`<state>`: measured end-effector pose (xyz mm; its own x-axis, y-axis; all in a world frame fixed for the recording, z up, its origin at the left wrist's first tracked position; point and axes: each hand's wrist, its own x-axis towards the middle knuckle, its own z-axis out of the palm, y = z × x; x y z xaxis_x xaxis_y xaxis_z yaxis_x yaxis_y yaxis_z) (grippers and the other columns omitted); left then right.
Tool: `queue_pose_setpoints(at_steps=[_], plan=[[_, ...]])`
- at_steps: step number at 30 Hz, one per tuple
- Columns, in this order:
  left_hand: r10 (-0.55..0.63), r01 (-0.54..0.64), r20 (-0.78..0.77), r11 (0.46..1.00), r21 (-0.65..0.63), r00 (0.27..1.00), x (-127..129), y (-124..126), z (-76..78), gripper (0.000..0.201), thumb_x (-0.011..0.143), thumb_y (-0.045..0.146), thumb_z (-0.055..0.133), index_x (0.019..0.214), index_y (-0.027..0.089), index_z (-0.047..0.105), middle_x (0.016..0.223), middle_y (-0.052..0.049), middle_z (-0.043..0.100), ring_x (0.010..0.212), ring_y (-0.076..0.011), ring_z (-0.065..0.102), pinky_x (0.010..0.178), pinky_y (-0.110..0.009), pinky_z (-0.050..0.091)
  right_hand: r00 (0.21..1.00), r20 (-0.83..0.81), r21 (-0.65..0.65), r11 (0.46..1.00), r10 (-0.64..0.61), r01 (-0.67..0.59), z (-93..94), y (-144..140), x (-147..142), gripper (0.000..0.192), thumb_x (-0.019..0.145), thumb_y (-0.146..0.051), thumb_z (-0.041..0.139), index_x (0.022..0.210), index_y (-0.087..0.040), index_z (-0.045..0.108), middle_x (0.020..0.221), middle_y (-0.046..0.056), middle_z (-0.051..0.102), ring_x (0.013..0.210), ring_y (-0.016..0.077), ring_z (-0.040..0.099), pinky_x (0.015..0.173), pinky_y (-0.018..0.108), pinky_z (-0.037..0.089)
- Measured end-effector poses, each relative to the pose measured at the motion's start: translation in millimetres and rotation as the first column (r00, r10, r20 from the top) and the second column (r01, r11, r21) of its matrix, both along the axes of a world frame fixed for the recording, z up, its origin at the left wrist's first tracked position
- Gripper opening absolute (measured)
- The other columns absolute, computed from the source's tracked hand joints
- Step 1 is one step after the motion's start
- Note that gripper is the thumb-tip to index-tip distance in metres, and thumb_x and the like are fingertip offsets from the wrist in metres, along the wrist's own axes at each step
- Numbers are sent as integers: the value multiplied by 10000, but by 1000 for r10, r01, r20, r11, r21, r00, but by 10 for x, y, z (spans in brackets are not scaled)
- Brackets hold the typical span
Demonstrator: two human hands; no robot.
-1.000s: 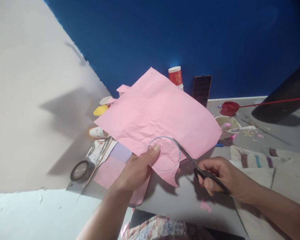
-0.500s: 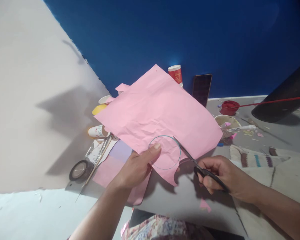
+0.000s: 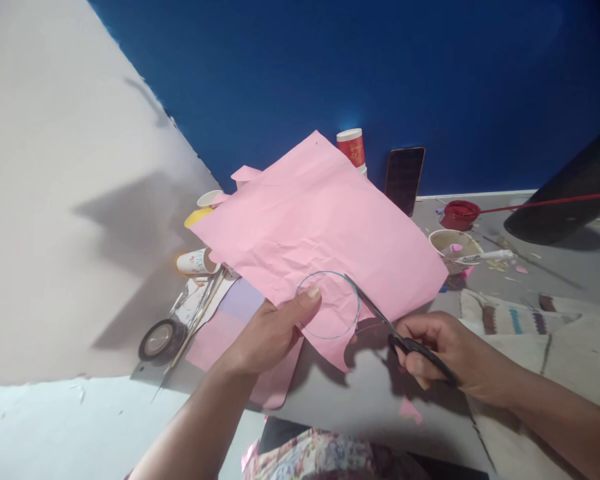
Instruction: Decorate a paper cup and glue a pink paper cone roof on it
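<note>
A large creased sheet of pink paper (image 3: 325, 200) is held up over the table, with a blue-green circle (image 3: 336, 272) drawn near its lower corner. My left hand (image 3: 275, 330) pinches the sheet there, thumb on top inside the circle and fingers hidden underneath. My right hand (image 3: 435, 353) grips black-handled scissors (image 3: 380, 317). Their blades lie at the circle's upper right edge, along a cut that runs in from the sheet's right side. Below the circle the cut margin hangs as a curled pointed flap.
A phone (image 3: 404, 180) leans on the blue wall beside a red-and-white paper cup (image 3: 351, 148). Left are a black tape roll (image 3: 161, 340), brushes (image 3: 197, 320) and a tipped cup (image 3: 196, 262). Right are a cup with a marker (image 3: 455, 248), a red container (image 3: 459, 215) and a cloth (image 3: 575, 360).
The pink sheet has shifted slightly, its top corner a little to the right and the circle a little to the left. Both hands keep their holds almost in place.
</note>
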<state>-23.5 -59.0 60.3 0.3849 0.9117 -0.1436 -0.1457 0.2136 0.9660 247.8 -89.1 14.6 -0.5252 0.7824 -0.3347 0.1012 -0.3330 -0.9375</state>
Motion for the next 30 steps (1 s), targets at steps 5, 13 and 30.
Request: queue_pose_setpoints(at_steps=[5, 13, 30], plan=[[-23, 23, 28, 1000, -15, 999, -11, -4, 12, 346, 988, 441, 676, 1165, 168, 794, 1214, -105, 795, 1323, -338, 653, 1144, -463, 516, 1000, 8, -2, 1000, 13, -13, 19, 9, -4, 636, 635, -748, 861, 698, -179, 585, 578, -12, 598, 512, 89, 462, 512, 217, 354], [-113, 115, 35, 992, -56, 993, -29, 4, 98, 362, 1002, 445, 656, 1140, 148, 810, 1172, -117, 810, 1234, -329, 714, 1114, -442, 546, 999, 22, -18, 999, 27, -26, 25, 6, -1, 616, 642, -729, 857, 689, -191, 562, 581, -11, 590, 520, 102, 473, 519, 228, 350], [-110, 103, -144, 993, -56, 983, -119, 38, 95, 373, 934, 525, 716, 920, 159, 781, 939, -80, 778, 1043, -294, 708, 1023, -427, 557, 998, 39, -52, 997, 52, -50, 10, 1, 23, 575, 627, -671, 889, 702, -190, 583, 597, -9, 632, 528, 106, 504, 525, 226, 348]])
